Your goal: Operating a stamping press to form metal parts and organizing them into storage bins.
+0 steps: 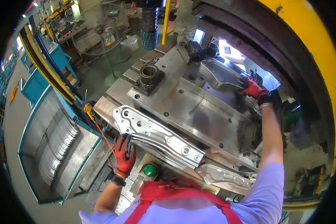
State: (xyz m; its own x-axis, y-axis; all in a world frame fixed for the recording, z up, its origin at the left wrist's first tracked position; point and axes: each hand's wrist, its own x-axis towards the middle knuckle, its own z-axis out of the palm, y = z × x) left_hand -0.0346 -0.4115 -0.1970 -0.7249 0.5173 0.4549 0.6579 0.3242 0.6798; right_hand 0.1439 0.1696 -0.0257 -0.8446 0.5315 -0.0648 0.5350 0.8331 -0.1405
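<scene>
My left hand, in a red and black glove, is at the near left edge of a long silvery stamped metal bracket. Its fingers are apart and the fingertips meet the edge. The bracket lies on more like it, along the near side of a press die. At the far right, my right hand, gloved the same way, has its fingers around the end of a formed metal part that sits on the die. Its fingertips are partly hidden.
A green push button sits close in front of me. Another stamped bracket lies at the near right. To the left, a blue-framed bin holds a row of stacked metal parts. A steel bushing and a yellow press frame flank the die.
</scene>
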